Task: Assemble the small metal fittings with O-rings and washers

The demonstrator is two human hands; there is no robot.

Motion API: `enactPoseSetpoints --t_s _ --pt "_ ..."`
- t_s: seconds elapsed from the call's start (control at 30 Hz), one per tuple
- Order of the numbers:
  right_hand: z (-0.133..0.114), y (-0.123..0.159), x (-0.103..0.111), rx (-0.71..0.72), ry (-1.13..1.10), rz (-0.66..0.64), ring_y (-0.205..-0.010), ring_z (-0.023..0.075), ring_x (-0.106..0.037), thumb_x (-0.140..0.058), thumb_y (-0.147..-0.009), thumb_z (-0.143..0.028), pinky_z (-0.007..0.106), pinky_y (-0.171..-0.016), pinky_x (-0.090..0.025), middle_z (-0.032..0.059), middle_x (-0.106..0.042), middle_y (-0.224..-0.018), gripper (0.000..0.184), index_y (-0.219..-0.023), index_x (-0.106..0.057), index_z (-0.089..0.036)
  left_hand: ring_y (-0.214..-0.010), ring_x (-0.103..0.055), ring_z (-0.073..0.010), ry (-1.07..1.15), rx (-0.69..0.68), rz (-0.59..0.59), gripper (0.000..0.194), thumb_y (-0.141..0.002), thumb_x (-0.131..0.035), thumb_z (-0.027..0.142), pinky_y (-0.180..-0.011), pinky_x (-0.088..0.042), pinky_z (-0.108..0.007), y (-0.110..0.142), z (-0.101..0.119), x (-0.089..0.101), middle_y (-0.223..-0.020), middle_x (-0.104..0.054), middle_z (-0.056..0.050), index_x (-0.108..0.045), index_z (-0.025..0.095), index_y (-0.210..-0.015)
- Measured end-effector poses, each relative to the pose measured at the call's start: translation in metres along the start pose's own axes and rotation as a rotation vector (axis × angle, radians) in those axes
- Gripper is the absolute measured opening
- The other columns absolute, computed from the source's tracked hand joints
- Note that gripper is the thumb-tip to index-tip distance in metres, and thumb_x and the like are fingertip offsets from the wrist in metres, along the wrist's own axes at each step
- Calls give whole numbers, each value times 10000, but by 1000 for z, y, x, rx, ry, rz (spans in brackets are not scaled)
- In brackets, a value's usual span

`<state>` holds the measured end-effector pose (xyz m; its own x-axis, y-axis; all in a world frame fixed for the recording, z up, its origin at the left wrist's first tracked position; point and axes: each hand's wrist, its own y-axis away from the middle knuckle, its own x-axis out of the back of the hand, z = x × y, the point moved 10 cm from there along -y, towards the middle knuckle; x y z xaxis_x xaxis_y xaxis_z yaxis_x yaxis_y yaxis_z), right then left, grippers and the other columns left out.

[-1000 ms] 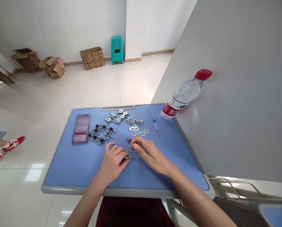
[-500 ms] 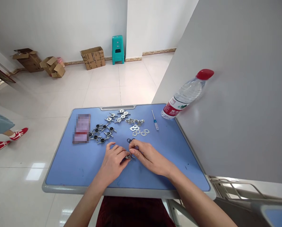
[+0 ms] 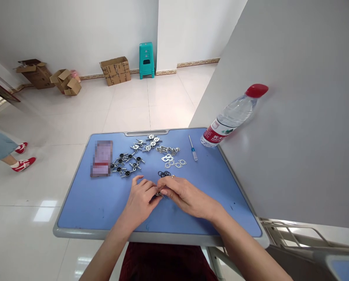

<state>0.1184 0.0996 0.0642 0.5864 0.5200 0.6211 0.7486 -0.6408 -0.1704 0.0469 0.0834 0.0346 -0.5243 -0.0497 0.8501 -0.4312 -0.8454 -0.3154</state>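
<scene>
My left hand is closed by thumb and forefinger on a small metal valve, held low over the table. My right hand meets it there, its fingers pinched together at the valve's right side. Whatever those fingertips hold is hidden. Just beyond my right hand lie several black O-rings. Farther off are flat metal plates with oval cut-outs and a heap of small levers. Valve bodies with black discs lie left of these, and silver-topped valves at the back.
The blue table carries a blurred phone-like object at left and a screwdriver at right. A water bottle stands by the grey partition. Beyond are cardboard boxes, stools and a person's legs.
My right hand has moved left and closed in on the valve, uncovering more of the O-rings. My left hand keeps its hold. The person at left has stepped along the floor.
</scene>
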Motion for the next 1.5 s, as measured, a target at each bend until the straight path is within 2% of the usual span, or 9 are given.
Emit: enactPoseSetpoints --t_s 0.17,0.47,0.6,0.87,1.0,1.13,1.23,1.33,1.5 --pt "1 3 4 -43 -21 -24 -793 152 -550 -280 -1037 -257 272 -728 -442 45 -620 -929 238 -1047 -510 -198 -796 -601 -158 26 -1 -5 52 -906 -594 184 -1008 -348 -455 0 0 0 -825 -671 24 -629 221 -920" --pt "-1 4 10 73 223 142 -669 155 -585 -409 -1016 -361 260 -636 -428 29 -652 -733 277 -898 -582 -180 -792 -593 -147 36 9 -2 80 -936 -556 200 -1014 -335 -449 0 -1 0 -830 -674 26 -634 218 -930" --pt "0 4 8 92 219 205 -663 144 -601 -380 -1027 -318 253 -634 -448 28 -671 -775 233 -1020 -573 -187 -799 -588 -150 28 11 -2 67 -927 -568 194 -1025 -326 -457 -1 -1 0 -859 -680 21 -631 215 -922" --pt "-3 6 10 25 162 75 -800 168 -628 -346 -1016 -203 288 -681 -503 73 -668 -995 247 -1207 -503 -203 -835 -614 -160 41 8 -5 71 -893 -610 172 -1031 -326 -457 0 -2 -1 -891 -696 24 -633 225 -934" --pt "-3 9 16 58 226 137 -761 172 -620 -333 -1019 -192 281 -639 -486 66 -658 -902 289 -1247 -510 -189 -846 -617 -164 51 13 -20 102 -889 -614 170 -1036 -319 -470 0 -2 -2 -899 -697 22 -636 233 -966" --pt "-7 10 20 115 352 240 -630 155 -579 -376 -1026 -285 268 -572 -440 42 -636 -761 254 -1100 -589 -168 -842 -611 -172 48 17 -18 100 -897 -600 172 -1032 -321 -483 1 -3 -3 -896 -696 15 -636 238 -964" --pt "-10 8 19 109 360 206 -688 167 -598 -359 -1026 -281 278 -593 -459 75 -650 -844 262 -1070 -586 -156 -837 -610 -172 53 16 -19 84 -903 -592 178 -1032 -322 -485 1 -3 -3 -891 -698 14 -636 236 -946" --pt "-12 7 14 113 269 129 -800 178 -611 -304 -1021 -198 286 -646 -489 97 -647 -954 291 -1176 -548 -167 -846 -615 -171 60 15 -22 94 -907 -593 186 -1038 -321 -487 1 -3 -3 -917 -704 11 -637 238 -971" --pt "-16 9 20 157 287 234 -717 164 -592 -353 -1029 -238 284 -638 -477 51 -647 -805 267 -1162 -577 -183 -839 -608 -170 46 16 -20 90 -912 -584 185 -1033 -327 -482 1 -3 -4 -927 -700 10 -634 237 -966"
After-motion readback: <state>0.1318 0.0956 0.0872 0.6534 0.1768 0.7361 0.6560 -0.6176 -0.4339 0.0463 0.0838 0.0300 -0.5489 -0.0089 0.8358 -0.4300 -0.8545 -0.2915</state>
